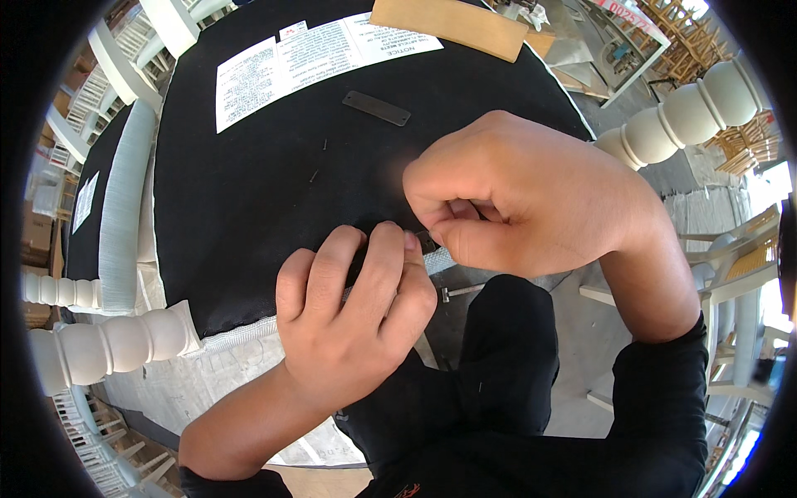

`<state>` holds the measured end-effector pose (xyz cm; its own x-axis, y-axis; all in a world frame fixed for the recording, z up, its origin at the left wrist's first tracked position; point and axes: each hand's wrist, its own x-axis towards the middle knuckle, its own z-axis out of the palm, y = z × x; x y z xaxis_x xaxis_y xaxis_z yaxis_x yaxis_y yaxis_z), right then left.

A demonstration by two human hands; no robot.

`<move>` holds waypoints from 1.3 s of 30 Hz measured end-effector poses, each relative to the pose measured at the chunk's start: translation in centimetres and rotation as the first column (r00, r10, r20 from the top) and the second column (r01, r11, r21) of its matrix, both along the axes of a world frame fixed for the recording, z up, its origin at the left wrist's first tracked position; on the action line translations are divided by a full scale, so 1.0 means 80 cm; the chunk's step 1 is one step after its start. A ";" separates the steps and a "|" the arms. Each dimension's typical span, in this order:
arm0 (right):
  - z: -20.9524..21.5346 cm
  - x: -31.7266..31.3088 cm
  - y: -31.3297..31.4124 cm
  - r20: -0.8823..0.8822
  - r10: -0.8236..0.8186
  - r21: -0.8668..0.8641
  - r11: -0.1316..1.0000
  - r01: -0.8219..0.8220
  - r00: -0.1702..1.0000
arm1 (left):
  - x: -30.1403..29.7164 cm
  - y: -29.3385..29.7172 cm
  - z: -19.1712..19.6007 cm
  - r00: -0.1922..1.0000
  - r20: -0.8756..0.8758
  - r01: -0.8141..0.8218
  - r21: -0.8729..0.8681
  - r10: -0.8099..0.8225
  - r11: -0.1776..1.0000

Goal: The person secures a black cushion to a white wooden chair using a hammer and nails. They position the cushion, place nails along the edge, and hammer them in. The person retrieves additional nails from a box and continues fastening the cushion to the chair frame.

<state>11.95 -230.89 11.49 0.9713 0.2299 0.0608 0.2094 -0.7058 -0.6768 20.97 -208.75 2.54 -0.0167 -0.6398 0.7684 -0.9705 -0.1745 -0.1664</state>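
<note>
An upturned upholstered chair seat lies before me, its underside covered in black fabric [224, 199]. My left hand [357, 299] presses bent fingers down at the near edge, over a dark metal plate [427, 241] that shows only at one end. Close beside its fingertips, my right hand [523, 199] is closed in a pinch at that plate's end. What it pinches is hidden. Farther up on the fabric rests another flat metal plate [376, 109] with a hole at each end. Two tiny thin pieces, like screws [314, 176], lie left of centre.
White turned chair legs [108, 347] stick out at the near left and far right. A printed white label [320, 62] and a tan flat board [452, 26] lie on the far part of the underside. Another upturned chair [124, 199] stands at left; more chair frames surround the workplace.
</note>
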 end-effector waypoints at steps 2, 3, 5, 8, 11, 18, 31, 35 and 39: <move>-0.001 0.000 0.001 0.007 0.004 -0.007 1.000 -0.004 1.000 | -0.001 0.000 0.001 1.000 -0.018 0.006 0.013 -0.005 1.000; 0.000 0.001 0.001 0.013 0.011 -0.018 1.000 -0.011 1.000 | -0.001 0.001 0.001 1.000 -0.015 0.008 0.004 -0.008 1.000; 0.002 0.001 0.003 0.025 0.024 -0.039 0.999 -0.023 0.999 | -0.001 0.001 0.000 1.000 -0.008 0.011 -0.009 -0.011 1.000; 0.003 0.003 0.006 0.055 0.028 -0.070 0.997 -0.024 0.998 | 0.000 0.002 -0.001 1.000 0.000 0.004 -0.023 -0.004 1.000; 0.002 0.002 0.007 0.046 0.016 -0.085 0.996 -0.012 0.999 | 0.001 0.001 -0.004 1.000 -0.007 0.009 -0.032 -0.009 0.999; 0.003 0.004 0.007 0.016 0.024 -0.068 0.997 -0.023 1.000 | 0.002 0.000 -0.005 1.000 -0.007 0.025 -0.059 -0.025 0.998; 0.006 0.009 0.008 -0.018 0.011 -0.056 0.998 -0.012 1.000 | 0.002 0.002 -0.003 1.000 -0.019 0.017 -0.060 -0.018 0.998; 0.004 0.010 0.007 -0.032 0.019 -0.063 0.998 -0.021 0.999 | -0.004 0.008 -0.001 0.995 -0.094 0.036 0.005 -0.035 0.999; 0.005 0.012 0.007 -0.022 0.053 -0.082 0.995 -0.054 0.998 | 0.003 0.004 -0.007 1.000 -0.024 0.016 -0.066 -0.017 0.998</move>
<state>12.88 -230.34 11.91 0.9583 0.2852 0.0208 0.2359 -0.7476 -0.6208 21.17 -208.44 2.01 -0.0076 -0.5879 0.8089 -0.9769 -0.1683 -0.1314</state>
